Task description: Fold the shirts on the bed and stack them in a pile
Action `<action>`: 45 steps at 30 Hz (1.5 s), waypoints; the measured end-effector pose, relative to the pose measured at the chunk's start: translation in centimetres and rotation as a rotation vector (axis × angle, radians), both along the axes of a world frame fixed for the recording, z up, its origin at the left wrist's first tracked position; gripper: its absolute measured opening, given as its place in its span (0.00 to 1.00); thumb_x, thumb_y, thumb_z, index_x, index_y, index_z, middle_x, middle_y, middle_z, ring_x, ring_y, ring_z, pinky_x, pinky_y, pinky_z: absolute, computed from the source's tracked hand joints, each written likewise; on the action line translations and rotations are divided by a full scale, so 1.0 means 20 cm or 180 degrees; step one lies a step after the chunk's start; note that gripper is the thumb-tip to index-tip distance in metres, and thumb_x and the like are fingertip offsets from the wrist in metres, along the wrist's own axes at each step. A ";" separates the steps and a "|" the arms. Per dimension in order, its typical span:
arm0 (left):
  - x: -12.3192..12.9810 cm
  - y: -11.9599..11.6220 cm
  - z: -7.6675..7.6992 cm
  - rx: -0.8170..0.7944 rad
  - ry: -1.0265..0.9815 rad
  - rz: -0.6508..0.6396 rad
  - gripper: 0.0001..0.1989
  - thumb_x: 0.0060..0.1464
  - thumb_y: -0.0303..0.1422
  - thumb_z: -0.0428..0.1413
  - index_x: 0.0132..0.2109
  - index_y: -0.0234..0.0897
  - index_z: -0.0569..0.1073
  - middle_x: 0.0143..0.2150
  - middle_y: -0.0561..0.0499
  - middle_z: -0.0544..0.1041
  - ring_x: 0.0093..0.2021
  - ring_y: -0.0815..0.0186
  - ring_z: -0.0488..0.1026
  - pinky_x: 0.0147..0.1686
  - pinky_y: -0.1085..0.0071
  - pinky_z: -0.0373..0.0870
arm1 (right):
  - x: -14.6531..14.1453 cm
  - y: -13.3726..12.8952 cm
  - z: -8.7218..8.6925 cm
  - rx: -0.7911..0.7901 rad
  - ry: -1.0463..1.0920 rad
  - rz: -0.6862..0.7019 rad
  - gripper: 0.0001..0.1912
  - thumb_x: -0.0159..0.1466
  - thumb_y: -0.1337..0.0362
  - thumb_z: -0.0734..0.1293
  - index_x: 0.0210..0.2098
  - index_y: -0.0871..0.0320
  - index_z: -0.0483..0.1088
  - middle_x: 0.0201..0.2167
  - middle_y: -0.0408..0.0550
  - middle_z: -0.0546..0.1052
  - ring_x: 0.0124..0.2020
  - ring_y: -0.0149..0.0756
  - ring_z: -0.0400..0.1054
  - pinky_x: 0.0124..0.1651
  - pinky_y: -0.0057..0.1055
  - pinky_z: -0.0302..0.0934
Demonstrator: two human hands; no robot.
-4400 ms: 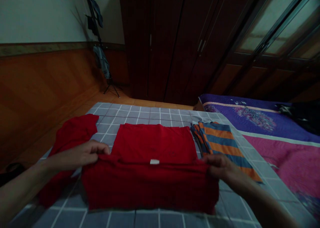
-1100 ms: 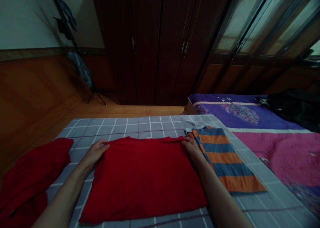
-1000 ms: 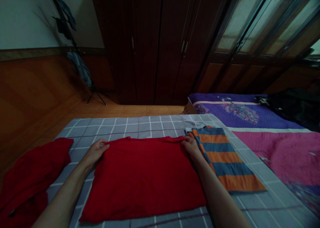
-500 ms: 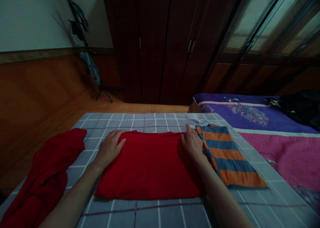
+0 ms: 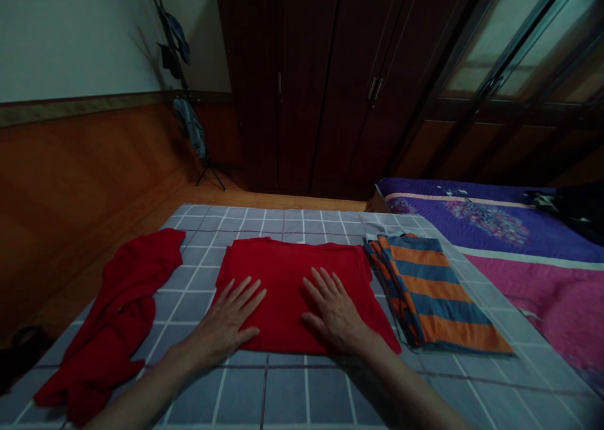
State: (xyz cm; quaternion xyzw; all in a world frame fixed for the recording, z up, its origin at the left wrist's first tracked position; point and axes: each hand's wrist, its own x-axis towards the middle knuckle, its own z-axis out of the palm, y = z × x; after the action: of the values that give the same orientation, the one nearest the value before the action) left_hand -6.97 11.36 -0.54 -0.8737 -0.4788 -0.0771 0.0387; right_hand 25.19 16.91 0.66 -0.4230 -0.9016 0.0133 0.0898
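Note:
A folded red garment lies flat in front of me on a grey checked cloth. My left hand rests on its left part, palm down with the fingers spread. On the right part lies my right hand, also flat and open. Just right of the red garment sits a folded garment with orange and blue stripes; neither hand touches it. To the left, a second red garment lies loosely bunched near the edge of the surface.
Beyond the surface stands a dark wooden wardrobe. At the right is a bed with a purple and pink cover, a dark cloth on it. A stand with hanging items occupies the far left corner.
Both hands have come off the far side edges of the red garment and moved nearer to me and inward, now flat on top of it. The view has shifted slightly left.

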 end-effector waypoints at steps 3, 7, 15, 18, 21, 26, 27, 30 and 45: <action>-0.07 -0.12 -0.06 -0.0015 0.0096 0.0087 0.32 0.62 0.45 0.45 0.69 0.46 0.43 0.69 0.50 0.53 0.67 0.58 0.50 0.63 0.57 0.44 | 0.09 -0.06 -0.07 -0.0066 -0.0093 -0.0178 0.36 0.64 0.43 0.56 0.64 0.58 0.54 0.66 0.59 0.51 0.67 0.52 0.41 0.64 0.51 0.44; -0.12 -0.22 -0.09 0.0252 0.0139 0.0421 0.34 0.61 0.46 0.46 0.69 0.44 0.43 0.69 0.47 0.52 0.67 0.56 0.49 0.63 0.56 0.43 | 0.19 -0.07 -0.09 0.0078 -0.0076 -0.0695 0.39 0.64 0.42 0.56 0.63 0.65 0.57 0.66 0.63 0.52 0.67 0.54 0.41 0.65 0.51 0.41; 0.22 -0.15 -0.05 0.0089 0.0143 0.0022 0.35 0.60 0.51 0.45 0.69 0.46 0.43 0.69 0.48 0.51 0.68 0.53 0.46 0.64 0.53 0.39 | -0.31 0.05 0.00 -0.0217 0.0118 0.0236 0.35 0.66 0.42 0.51 0.65 0.54 0.53 0.67 0.51 0.52 0.67 0.48 0.41 0.66 0.46 0.39; 0.23 -0.15 -0.06 -0.0087 0.0126 0.0073 0.34 0.61 0.48 0.45 0.68 0.48 0.42 0.70 0.50 0.50 0.68 0.55 0.46 0.64 0.54 0.41 | -0.20 0.20 -0.01 -0.0164 -0.0072 -0.0302 0.34 0.64 0.41 0.54 0.63 0.53 0.56 0.66 0.50 0.55 0.66 0.48 0.44 0.65 0.46 0.39; 0.20 -0.16 -0.05 -0.0319 0.0015 0.0122 0.33 0.61 0.48 0.45 0.68 0.50 0.42 0.70 0.51 0.48 0.68 0.54 0.45 0.64 0.52 0.42 | 0.05 0.27 -0.01 -0.0032 -0.0100 -0.1014 0.32 0.67 0.50 0.55 0.63 0.65 0.56 0.64 0.62 0.56 0.66 0.54 0.45 0.63 0.53 0.41; 0.21 -0.15 -0.01 -0.0840 -0.0293 0.0135 0.33 0.61 0.50 0.44 0.68 0.50 0.42 0.70 0.49 0.47 0.68 0.50 0.44 0.63 0.46 0.45 | 0.36 0.07 -0.01 0.0241 -0.0113 -0.1694 0.28 0.65 0.58 0.57 0.59 0.71 0.59 0.59 0.66 0.63 0.60 0.53 0.56 0.58 0.44 0.52; 0.22 -0.14 0.01 -0.0946 -0.0365 0.0122 0.33 0.62 0.49 0.44 0.68 0.49 0.42 0.70 0.48 0.47 0.68 0.51 0.44 0.63 0.47 0.45 | 0.39 0.01 -0.02 0.0213 -0.0089 -0.1746 0.27 0.65 0.58 0.57 0.58 0.70 0.60 0.55 0.65 0.67 0.57 0.52 0.60 0.56 0.42 0.55; 0.29 -0.10 0.10 -0.1209 -0.0538 -0.0046 0.31 0.63 0.48 0.42 0.69 0.46 0.43 0.70 0.47 0.46 0.69 0.53 0.44 0.64 0.49 0.46 | 0.44 -0.13 0.00 -0.0038 -0.0084 -0.1945 0.23 0.66 0.57 0.56 0.53 0.67 0.65 0.44 0.61 0.74 0.47 0.49 0.68 0.48 0.40 0.61; 0.86 0.48 0.02 -0.1328 -0.0672 -0.0404 0.38 0.60 0.55 0.39 0.69 0.38 0.46 0.71 0.40 0.39 0.69 0.51 0.30 0.63 0.44 0.26 | 0.40 -0.11 0.05 -0.0915 -0.0382 -0.2560 0.18 0.63 0.49 0.57 0.33 0.56 0.69 0.31 0.58 0.78 0.37 0.53 0.74 0.33 0.40 0.63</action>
State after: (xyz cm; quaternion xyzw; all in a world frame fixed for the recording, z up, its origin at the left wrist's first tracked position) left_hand 10.22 20.94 -0.15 -0.8782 -0.4298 -0.0697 -0.1978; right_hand 33.27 14.70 1.62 -0.7490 -0.6575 0.0781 -0.0247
